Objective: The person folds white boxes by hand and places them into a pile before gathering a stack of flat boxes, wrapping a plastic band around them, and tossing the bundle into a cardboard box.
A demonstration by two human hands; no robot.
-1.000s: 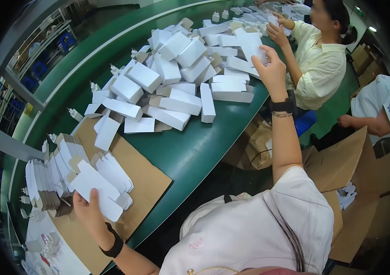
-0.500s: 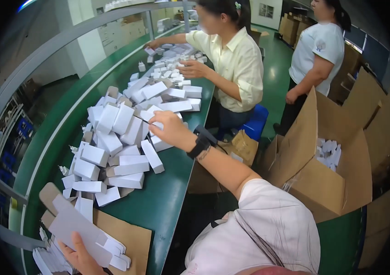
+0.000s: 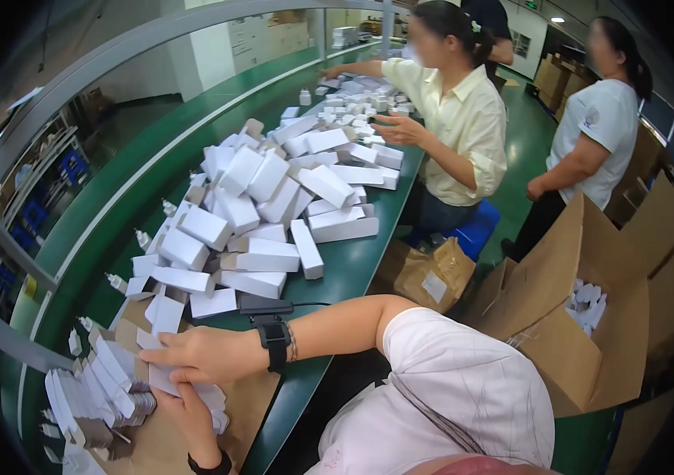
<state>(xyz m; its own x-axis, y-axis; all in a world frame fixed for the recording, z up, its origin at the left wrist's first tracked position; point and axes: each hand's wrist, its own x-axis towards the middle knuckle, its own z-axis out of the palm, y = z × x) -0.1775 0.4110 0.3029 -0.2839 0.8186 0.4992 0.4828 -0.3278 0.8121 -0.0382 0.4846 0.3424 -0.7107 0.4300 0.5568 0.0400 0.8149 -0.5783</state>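
Note:
Both hands meet over a small white carton [image 3: 164, 381] at the near left of the green table. My left hand [image 3: 191, 421] grips it from below, fingers partly hidden. My right hand [image 3: 208, 355] reaches across from the right, its fingers bent onto the carton's upper part. The hands cover much of the carton. Beside them, flat white cartons [image 3: 103, 384] stand in a stack, on a brown cardboard sheet [image 3: 251, 400]. A large heap of closed white boxes [image 3: 269, 194] lies just beyond my right hand.
Small white pieces with narrow tips [image 3: 143, 239] line the heap's left side. A co-worker in a yellow shirt [image 3: 459, 119] reaches over the table; another person [image 3: 602, 119] stands behind. At right are an open cardboard box [image 3: 550, 317], a brown bag [image 3: 436, 273] and a blue stool [image 3: 478, 229].
My right hand has come back from the heap to the carton at my left hand. The carton, earlier held up with flaps spread, is now lower and between both hands. The view has shifted.

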